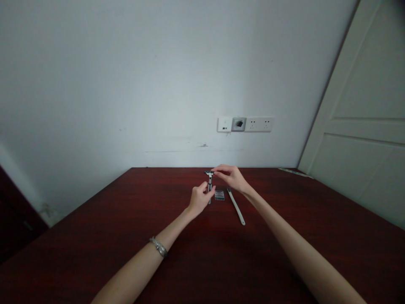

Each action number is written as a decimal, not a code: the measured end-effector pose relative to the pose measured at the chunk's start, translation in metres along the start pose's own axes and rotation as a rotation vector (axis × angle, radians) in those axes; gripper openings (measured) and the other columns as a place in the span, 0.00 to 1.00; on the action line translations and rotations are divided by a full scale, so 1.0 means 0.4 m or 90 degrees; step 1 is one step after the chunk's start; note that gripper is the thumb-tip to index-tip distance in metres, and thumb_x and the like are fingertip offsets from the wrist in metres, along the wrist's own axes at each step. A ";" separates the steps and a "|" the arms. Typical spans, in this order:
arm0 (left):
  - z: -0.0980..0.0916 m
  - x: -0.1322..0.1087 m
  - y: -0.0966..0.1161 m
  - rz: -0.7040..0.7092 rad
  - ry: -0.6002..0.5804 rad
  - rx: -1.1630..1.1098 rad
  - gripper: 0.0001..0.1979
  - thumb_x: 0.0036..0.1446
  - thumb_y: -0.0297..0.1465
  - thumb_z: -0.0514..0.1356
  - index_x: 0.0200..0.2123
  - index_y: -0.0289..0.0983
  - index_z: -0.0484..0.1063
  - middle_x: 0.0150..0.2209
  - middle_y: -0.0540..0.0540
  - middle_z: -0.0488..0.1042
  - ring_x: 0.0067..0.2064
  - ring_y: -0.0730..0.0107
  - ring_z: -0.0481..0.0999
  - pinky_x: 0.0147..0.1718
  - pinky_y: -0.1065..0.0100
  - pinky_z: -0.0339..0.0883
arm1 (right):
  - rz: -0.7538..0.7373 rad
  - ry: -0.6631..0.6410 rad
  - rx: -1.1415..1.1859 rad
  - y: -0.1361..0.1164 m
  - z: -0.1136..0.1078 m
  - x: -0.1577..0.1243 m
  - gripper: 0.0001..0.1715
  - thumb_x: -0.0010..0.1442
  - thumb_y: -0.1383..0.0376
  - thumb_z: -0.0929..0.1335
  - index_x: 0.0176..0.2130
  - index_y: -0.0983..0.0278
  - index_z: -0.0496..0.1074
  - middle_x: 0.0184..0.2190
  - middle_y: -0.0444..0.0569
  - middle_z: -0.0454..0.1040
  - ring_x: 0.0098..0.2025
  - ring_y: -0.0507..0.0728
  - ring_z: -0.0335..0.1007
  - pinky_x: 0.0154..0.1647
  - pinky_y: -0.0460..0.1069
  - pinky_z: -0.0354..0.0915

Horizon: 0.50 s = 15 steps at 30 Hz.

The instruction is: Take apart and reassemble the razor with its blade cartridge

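Note:
A razor [210,179] stands upright above the table, its dark head at the top. My left hand [199,198] is closed around its handle, thumb against the side. My right hand [232,176] pinches the right end of the razor head [208,172] between thumb and fingers. Just right of my left hand, a small clear plastic case [219,195] lies on the table; what it contains is too small to make out. Beneath my right wrist lies a long white-handled brush [236,207], slanting toward me, its dark end farthest away.
The dark red wooden table [104,236] reaches back to a pale wall. Sockets and switch plates [245,124] are mounted on that wall. A thin flat strip [295,172] lies at the far right edge, near a white panelled door [363,126].

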State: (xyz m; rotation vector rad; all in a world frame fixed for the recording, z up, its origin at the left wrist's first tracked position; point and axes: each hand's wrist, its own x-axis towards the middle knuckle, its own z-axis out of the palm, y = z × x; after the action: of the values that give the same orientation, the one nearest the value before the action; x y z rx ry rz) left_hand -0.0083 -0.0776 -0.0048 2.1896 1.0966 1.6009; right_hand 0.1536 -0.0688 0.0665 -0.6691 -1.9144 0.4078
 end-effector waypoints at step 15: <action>-0.001 0.003 0.013 -0.027 -0.018 -0.050 0.18 0.54 0.37 0.56 0.18 0.36 0.53 0.15 0.56 0.54 0.18 0.82 0.51 0.19 0.76 0.46 | -0.016 -0.005 -0.002 -0.009 -0.002 -0.002 0.11 0.57 0.64 0.66 0.37 0.64 0.77 0.35 0.50 0.76 0.39 0.55 0.71 0.42 0.50 0.65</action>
State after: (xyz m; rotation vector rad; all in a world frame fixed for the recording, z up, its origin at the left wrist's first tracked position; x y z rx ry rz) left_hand -0.0064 -0.0804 -0.0009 2.1171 1.0468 1.5630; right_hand 0.1537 -0.0719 0.0682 -0.6454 -1.9298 0.3928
